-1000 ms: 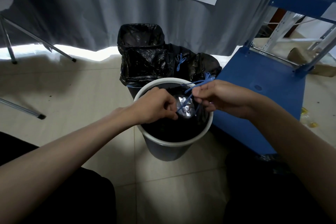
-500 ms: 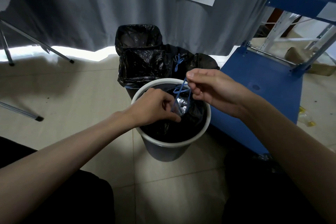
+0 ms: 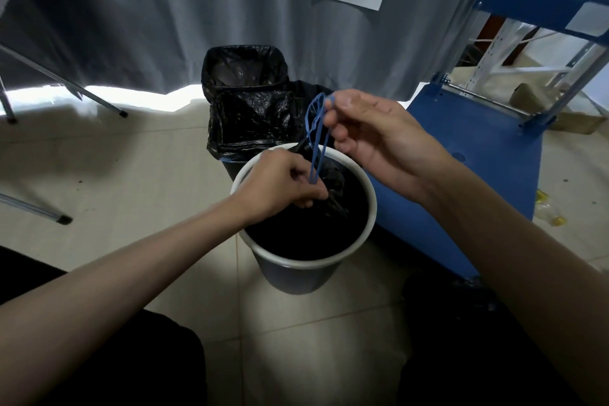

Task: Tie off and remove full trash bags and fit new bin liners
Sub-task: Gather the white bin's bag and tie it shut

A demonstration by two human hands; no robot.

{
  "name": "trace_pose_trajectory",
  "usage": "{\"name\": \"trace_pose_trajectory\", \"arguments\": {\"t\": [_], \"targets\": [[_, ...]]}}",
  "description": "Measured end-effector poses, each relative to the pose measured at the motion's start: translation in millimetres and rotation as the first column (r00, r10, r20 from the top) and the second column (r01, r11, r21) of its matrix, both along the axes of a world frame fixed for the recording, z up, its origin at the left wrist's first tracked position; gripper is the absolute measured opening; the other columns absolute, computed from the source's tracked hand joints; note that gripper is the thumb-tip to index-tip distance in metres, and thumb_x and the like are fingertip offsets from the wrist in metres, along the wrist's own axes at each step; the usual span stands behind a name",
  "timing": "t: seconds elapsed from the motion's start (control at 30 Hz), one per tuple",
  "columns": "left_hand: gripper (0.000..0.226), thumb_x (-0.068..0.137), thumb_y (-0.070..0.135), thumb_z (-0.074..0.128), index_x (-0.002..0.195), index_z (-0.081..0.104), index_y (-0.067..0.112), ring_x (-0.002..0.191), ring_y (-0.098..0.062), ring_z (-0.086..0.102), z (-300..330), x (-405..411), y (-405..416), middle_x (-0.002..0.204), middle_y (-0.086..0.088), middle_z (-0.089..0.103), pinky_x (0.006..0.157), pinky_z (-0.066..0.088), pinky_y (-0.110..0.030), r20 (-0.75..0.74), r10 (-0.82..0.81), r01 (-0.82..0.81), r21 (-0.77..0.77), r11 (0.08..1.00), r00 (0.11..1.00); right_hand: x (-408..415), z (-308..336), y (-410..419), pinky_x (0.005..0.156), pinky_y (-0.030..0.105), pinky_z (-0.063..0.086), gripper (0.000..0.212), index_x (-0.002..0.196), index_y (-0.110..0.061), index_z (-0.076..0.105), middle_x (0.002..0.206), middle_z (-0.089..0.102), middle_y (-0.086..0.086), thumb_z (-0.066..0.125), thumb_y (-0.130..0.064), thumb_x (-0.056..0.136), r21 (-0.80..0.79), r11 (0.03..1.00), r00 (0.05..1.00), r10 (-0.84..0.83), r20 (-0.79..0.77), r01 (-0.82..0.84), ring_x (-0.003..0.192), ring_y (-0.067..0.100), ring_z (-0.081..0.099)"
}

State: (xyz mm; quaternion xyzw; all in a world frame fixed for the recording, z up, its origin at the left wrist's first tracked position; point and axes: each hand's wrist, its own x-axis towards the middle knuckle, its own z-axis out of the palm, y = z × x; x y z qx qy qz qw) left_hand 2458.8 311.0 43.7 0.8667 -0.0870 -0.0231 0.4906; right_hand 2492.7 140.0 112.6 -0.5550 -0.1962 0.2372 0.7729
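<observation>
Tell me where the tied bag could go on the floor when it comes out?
Bare tile lies left of the round bin, between it and the metal legs, and in front of it near the person's knees. Behind is crowded: the lined square bin and curtain. The blue shelf blocks the right. Both hands, left hand and right hand, hold the drawstring.

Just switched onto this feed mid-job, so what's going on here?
A person is tying off the black trash bag in the round white-rimmed bin. The left hand grips the gathered neck of the bag low inside the bin, while the right hand pinches the blue drawstring and holds it raised above the rim. The bag sits in the bin, not yet lifted out. Behind it stands a square bin with a black liner fitted.
</observation>
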Motion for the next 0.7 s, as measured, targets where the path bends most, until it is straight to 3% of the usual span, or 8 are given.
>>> {"name": "trace_pose_trajectory", "arguments": {"t": [0.07,0.17,0.23,0.3,0.43,0.57,0.7], "targets": [[0.007,0.076,0.006,0.081,0.074,0.075,0.008,0.056,-0.014,0.069,2.1,3.2,5.5,0.066,-0.006,0.074,0.06,0.056,-0.02,-0.037,0.038,-0.04,-0.049,0.998,0.999,5.7,-6.5,-5.7,0.061,0.019,0.048,0.018,0.105,-0.006,0.066,0.095,0.069,0.006,0.051,-0.015,0.098,-0.077,0.997,1.0,-0.018,0.009,0.019,0.07,0.01,0.057],[0.01,0.076,0.0,0.079,0.082,0.074,-0.006,0.055,-0.014,0.068,1.4,4.6,12.6,0.062,-0.003,0.072,0.06,0.057,-0.021,-0.092,0.084,-0.096,-0.132,0.987,0.992,14.2,-30.5,-14.1,0.058,0.022,0.051,0.01,0.097,-0.006,0.068,0.084,0.067,0.008,0.06,-0.003,0.093,-0.466,0.875,0.987,-0.073,0.142,0.131,0.066,0.012,0.06],[0.009,0.076,0.0,0.079,0.083,0.075,-0.004,0.056,-0.017,0.069,1.1,4.1,15.9,0.066,-0.011,0.073,0.062,0.059,-0.024,-0.106,0.09,-0.106,-0.159,0.982,0.99,13.9,-47.3,-16.0,0.058,0.024,0.052,0.013,0.098,-0.006,0.07,0.078,0.065,0.007,0.063,0.0,0.089,-0.687,0.719,0.97,0.077,0.229,0.105,0.064,0.01,0.061],[0.009,0.076,0.001,0.079,0.084,0.075,-0.002,0.059,-0.02,0.07,2.0,4.0,17.6,0.069,-0.015,0.073,0.065,0.06,-0.027,-0.111,0.089,-0.107,-0.167,0.98,0.99,8.0,-57.3,-10.5,0.059,0.022,0.054,0.018,0.101,-0.01,0.071,0.081,0.066,0.005,0.069,-0.003,0.086,-0.8,0.6,0.946,0.248,0.21,0.02,0.063,0.008,0.063],[0.011,0.075,0.001,0.08,0.085,0.076,0.0,0.063,-0.023,0.072,4.4,2.5,18.8,0.069,-0.014,0.074,0.065,0.059,-0.025,-0.11,0.112,-0.13,-0.173,0.976,0.988,0.7,-69.7,6.8,0.06,0.018,0.055,0.008,0.091,-0.008,0.071,0.075,0.071,0.002,0.074,-0.007,0.084,-0.826,0.561,0.919,0.289,0.267,0.063,0.053,0.004,0.064],[0.012,0.075,0.001,0.081,0.086,0.076,-0.001,0.066,-0.028,0.073,5.6,-1.4,17.8,0.071,-0.015,0.074,0.067,0.061,-0.028,-0.111,0.117,-0.136,-0.191,0.972,0.987,8.8,-71.6,4.5,0.06,0.019,0.057,0.003,0.086,-0.007,0.074,0.072,0.071,0.004,0.072,-0.005,0.085,-0.846,0.53,0.931,0.283,0.232,0.05,0.056,0.007,0.066],[0.013,0.075,-0.002,0.079,0.086,0.074,-0.006,0.072,-0.034,0.073,8.1,-3.7,17.9,0.076,-0.012,0.075,0.069,0.062,-0.03,-0.118,0.088,-0.113,-0.219,0.969,0.989,30.1,-75.3,7.5,0.054,0.026,0.052,0.005,0.085,-0.011,0.07,0.063,0.065,0.005,0.065,-0.013,0.086,-0.71,0.628,0.944,-0.137,0.299,0.317,0.054,0.015,0.06]]}}
